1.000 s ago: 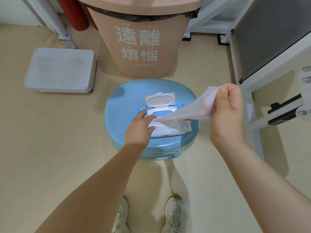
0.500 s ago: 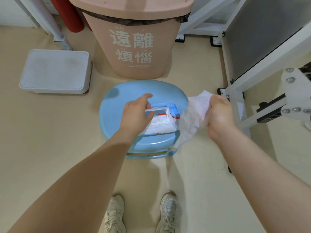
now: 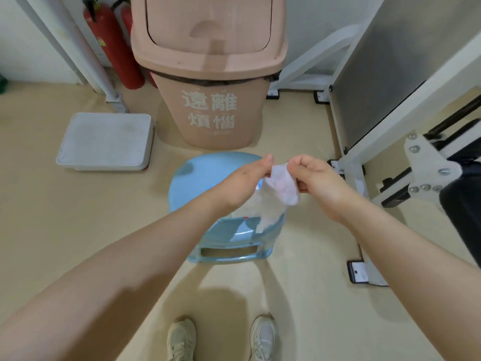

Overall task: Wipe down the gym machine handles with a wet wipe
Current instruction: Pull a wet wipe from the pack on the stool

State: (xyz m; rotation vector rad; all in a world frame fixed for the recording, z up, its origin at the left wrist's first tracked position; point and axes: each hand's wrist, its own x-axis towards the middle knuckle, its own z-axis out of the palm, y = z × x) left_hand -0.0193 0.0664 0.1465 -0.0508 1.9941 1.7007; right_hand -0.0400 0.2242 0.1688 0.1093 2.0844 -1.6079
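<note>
Over smooth beige flooring and a glossy blue stool (image 3: pixel 205 178), both hands' fingers pinch one thin, limp, seemingly damp wet wipe (image 3: pixel 282 187).

Stool (image 3: pixel 208 178) at centre; bin (image 3: pixel 208 82) behind it, flat box (image 3: pixel 104 140) far left, machine frame (image 3: pixel 390 121) right, shoes (image 3: pixel 221 337) nearest.

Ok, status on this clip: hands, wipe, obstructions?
Left hand and right hand both pinching wet wipe over blue stool. Handles not yet wiped. Nothing obstructing.
</note>
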